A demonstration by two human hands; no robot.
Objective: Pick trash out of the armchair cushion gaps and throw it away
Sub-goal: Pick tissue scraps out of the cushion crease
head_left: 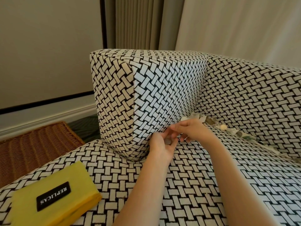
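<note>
The armchair's seat cushion [195,185] and armrest [162,88] wear a black-and-white woven pattern. Trash lies along the gap below the backrest: crumpled paper scraps [193,117], a pale round bead [223,127] and several small coin-like bits [239,134]. At the corner where armrest meets seat, my left hand [160,148] is cupped, its fingers curled round a small round grey piece [167,141]. My right hand [192,130] hovers just above it, fingertips reaching down to the left palm; nothing shows between its fingers.
A brown wicker basket [40,144] stands on the floor left of the chair. A yellow pouch [53,198] with a black REPLICAS label lies on the seat's front left. Wall and curtains stand behind the chair.
</note>
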